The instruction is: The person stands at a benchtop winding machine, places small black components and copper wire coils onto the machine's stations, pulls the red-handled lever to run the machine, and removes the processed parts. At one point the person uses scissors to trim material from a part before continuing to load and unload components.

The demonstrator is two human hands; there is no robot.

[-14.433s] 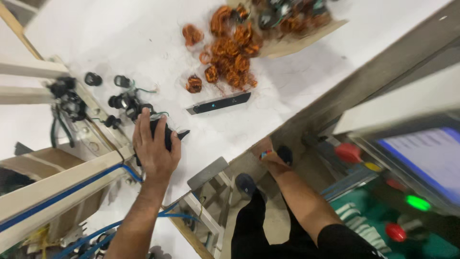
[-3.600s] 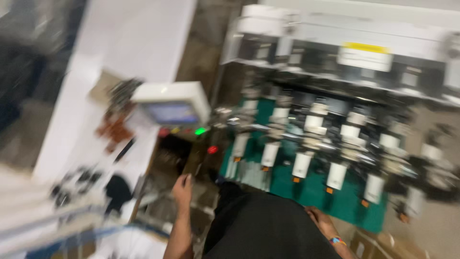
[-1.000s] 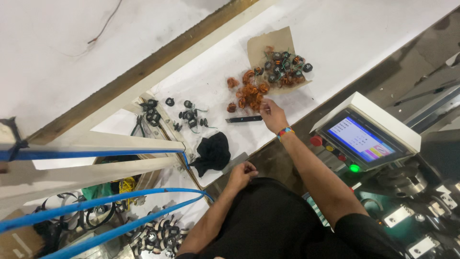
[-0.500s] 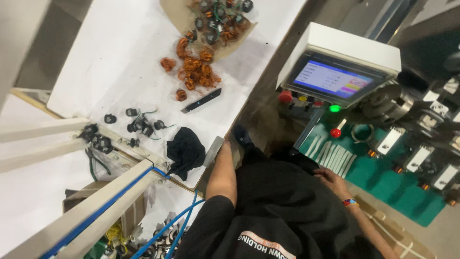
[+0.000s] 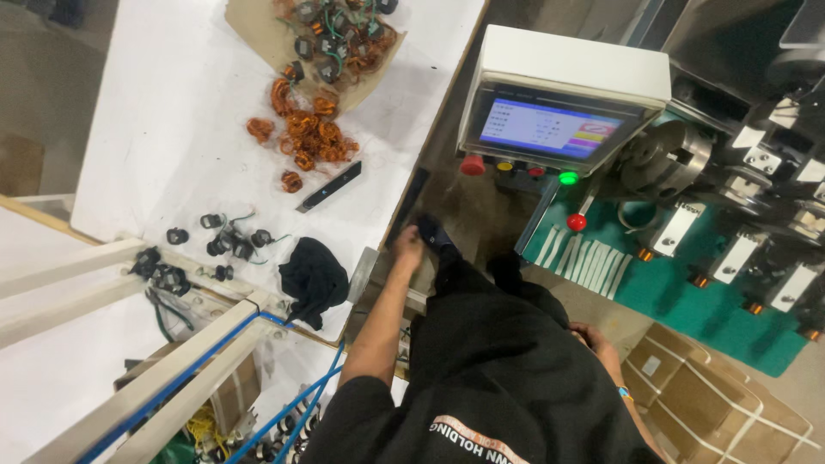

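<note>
My left hand (image 5: 407,249) hangs down by the front edge of the white table (image 5: 172,129), fingers loosely curled, holding nothing that I can see. My right hand (image 5: 591,337) is low at my right side, mostly hidden behind my black shirt, near cardboard boxes (image 5: 713,395). A heap of orange copper coils (image 5: 308,133) lies on the table beside a black flat tool (image 5: 330,186). Small black cores (image 5: 225,241) and a black cloth (image 5: 314,273) lie nearer me.
A control box with a lit touchscreen (image 5: 550,129) and red, yellow and green buttons stands to the right. Behind it is a green winding machine (image 5: 730,258) with several stations. A brown paper sheet (image 5: 326,43) holds wound parts. White rails with blue cable (image 5: 172,369) cross lower left.
The view has swung right and closer to the machine. My left arm stays low at the table edge; my right hand has dropped from the machine to my side.
</note>
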